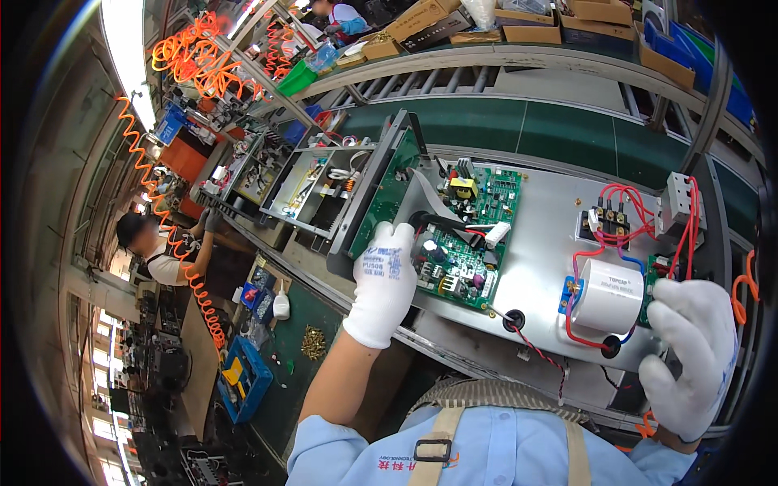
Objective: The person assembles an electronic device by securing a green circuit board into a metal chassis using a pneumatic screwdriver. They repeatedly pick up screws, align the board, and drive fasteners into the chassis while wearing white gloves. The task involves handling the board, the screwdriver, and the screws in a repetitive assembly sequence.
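Note:
My left hand [379, 279], in a white glove, is closed at the near left end of a metal chassis [539, 243], between its upright front panel [365, 211] and the green circuit board [462, 271]. Its fingertips are hidden, and so is whatever they hold. A grey ribbon cable [423, 198] and a black lead run just beyond the fingers. My right hand [693, 348], also gloved, is open with its fingers apart at the chassis's right end. It is nearest to a white cylindrical capacitor [612, 296] and a small green board [651, 287].
Red wires link a terminal block [604, 223] and a grey connector block [679, 206]. More open chassis [320, 182] stand on the line to the left. A blue bin [245, 381] and brass screws [314, 342] lie on the side bench. A co-worker [166, 251] stands at left.

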Motion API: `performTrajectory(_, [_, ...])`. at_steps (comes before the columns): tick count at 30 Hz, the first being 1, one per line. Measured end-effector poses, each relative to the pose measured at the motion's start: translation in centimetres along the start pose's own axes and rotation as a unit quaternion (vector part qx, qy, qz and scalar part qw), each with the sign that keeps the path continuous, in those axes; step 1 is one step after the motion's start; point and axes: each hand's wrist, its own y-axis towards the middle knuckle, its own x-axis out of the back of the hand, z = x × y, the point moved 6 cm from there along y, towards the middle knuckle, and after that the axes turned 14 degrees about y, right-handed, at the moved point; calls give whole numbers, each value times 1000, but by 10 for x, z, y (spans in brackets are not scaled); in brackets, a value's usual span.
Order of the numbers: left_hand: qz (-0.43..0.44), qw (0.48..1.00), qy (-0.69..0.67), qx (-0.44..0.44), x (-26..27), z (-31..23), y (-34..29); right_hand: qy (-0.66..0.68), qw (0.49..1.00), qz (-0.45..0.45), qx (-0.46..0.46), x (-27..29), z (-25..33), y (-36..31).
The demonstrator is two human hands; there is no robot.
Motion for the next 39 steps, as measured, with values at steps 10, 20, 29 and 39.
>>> performTrajectory(10, [-23, 997, -73, -20, 24, -5, -9, 5, 998, 58, -5, -4, -5, -2])
performTrajectory(20, [-75, 985, -146, 45, 11, 16, -49, -27, 998, 3, -54, -9, -14, 0])
performTrajectory(29, [138, 940, -276, -144, 11, 43, -102, -17, 981, -148, -122, -3, -10, 3])
performTrajectory(39, [-148, 845, -171, -485, 118, 11, 53, -83, 982, -133, -101, -64, 95, -25])
